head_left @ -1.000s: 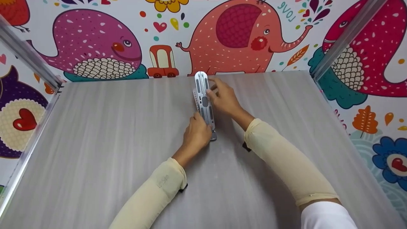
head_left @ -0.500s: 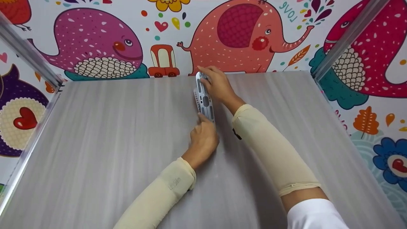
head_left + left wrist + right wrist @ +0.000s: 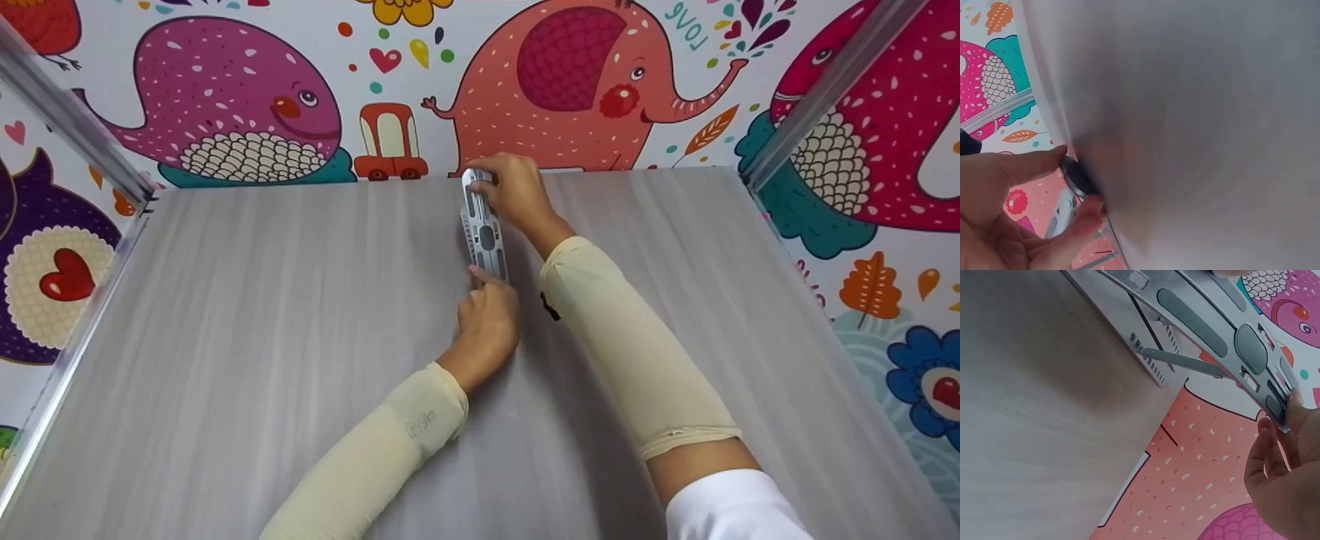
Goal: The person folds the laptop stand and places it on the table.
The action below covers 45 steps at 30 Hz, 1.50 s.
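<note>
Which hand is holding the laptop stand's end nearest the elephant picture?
The right hand: it grips the far end of the folding laptop stand, whereas the left hand holds the near end.

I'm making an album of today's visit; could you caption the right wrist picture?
Right hand gripping one end of a silver folding stand, its strut bridging notched base and top panel.

Soft shadows darken the dimly lit grey tabletop (image 3: 300, 300), which blurs in the left wrist view.
</note>
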### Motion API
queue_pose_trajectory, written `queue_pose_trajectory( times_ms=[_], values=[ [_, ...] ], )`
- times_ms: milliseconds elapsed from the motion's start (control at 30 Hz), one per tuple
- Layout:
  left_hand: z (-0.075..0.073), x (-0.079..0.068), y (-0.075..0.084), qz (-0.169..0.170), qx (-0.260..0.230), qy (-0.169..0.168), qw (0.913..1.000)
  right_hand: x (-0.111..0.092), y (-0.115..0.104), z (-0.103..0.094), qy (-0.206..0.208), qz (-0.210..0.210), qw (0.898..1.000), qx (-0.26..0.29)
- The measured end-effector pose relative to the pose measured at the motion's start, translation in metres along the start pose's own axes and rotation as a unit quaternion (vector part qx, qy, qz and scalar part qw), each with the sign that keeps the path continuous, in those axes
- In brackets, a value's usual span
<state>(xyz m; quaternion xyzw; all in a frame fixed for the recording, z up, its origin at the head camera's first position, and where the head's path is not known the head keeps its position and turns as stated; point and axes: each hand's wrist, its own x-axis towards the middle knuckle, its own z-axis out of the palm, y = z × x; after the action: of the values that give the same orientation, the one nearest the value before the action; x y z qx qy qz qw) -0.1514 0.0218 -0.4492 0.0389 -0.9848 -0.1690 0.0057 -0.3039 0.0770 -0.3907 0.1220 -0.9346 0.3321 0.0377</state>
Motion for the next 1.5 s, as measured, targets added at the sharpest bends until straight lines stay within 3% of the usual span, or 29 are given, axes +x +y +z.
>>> queue_pose_trajectory(
  times_ms=[433,633,900,1167,1500],
  values=[
    [-0.006,0.003,-0.004,0.037,0.078,-0.044,0.9953,0.001,-0.003,-0.003,0.005,0.009,1.0,-0.029],
    [-0.009,0.002,-0.007,0.058,0.103,-0.057,0.9913,-0.003,0.001,-0.007,0.023,-0.029,0.998,-0.053],
    [-0.011,0.0,-0.022,0.094,0.096,-0.035,0.9902,-0.008,0.008,-0.013,0.031,-0.037,0.997,-0.052],
    [-0.014,0.002,-0.033,0.114,0.085,-0.054,0.9884,-0.013,0.015,-0.02,0.039,-0.051,0.996,-0.059],
    [-0.017,0.003,-0.046,0.167,0.095,-0.044,0.9804,-0.02,0.019,-0.03,0.032,-0.041,0.995,-0.083]
  ],
)
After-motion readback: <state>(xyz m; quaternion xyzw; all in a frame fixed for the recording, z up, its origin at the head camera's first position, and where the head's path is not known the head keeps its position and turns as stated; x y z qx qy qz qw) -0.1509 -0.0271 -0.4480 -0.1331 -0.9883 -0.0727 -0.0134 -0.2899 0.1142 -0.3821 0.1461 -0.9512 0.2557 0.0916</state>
